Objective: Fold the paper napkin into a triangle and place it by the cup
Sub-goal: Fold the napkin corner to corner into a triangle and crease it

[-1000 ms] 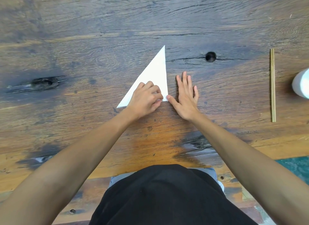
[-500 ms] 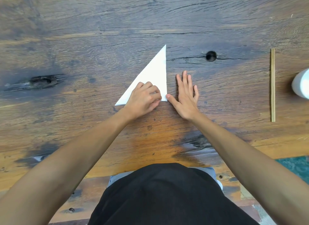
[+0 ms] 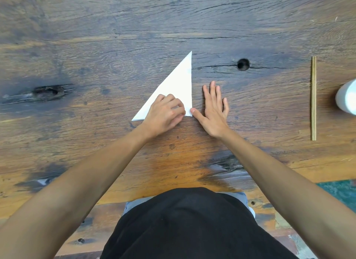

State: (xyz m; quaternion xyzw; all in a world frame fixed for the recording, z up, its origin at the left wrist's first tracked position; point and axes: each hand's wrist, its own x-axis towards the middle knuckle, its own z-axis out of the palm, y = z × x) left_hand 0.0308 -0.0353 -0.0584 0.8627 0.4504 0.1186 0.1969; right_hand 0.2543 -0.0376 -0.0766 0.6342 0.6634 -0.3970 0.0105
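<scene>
Head view: over the last second the paper napkin [image 3: 178,89], already a flat white triangle, turns slightly under the hands, its near-left tip sliding farther away. That reads as squaring and pressing the crease, so the fold looks finished and only the placing remains. The left hand [image 3: 163,115] is curled, fingertips pressing the napkin's near edge; the right hand [image 3: 214,112] lies flat and spread on the surface [image 3: 96,37], thumb touching the near-right corner. The cup [image 3: 347,98] stands well apart at the right edge, with chopsticks [image 3: 313,97] lying between.
</scene>
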